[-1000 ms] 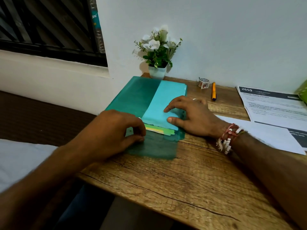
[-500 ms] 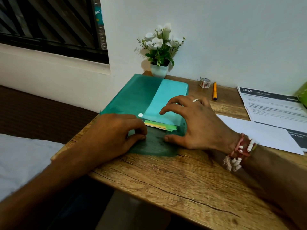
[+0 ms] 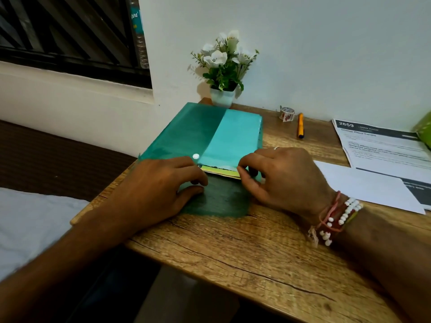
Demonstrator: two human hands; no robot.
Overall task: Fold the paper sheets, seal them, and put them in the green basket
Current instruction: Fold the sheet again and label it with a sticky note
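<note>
The see-through green plastic folder [image 3: 186,131] lies flat on the brown wooden table [image 3: 233,252], so both hands can work at its open mouth. The left hand [image 3: 161,187], at 9 o'clock of the mouth, pinches the thin, floppy folder flap [image 3: 221,203], I think to stop it sliding. The right hand [image 3: 286,180], at 3 o'clock, pinches the edge of the smooth yellow and green paper sheets [image 3: 219,170] poking out of the folder. The bright green basket [image 3: 423,134] peeks in at 2 o'clock, well apart. A small tape roll [image 3: 286,113] and an orange pen [image 3: 300,125] sit at 1 o'clock, handy for sealing.
</note>
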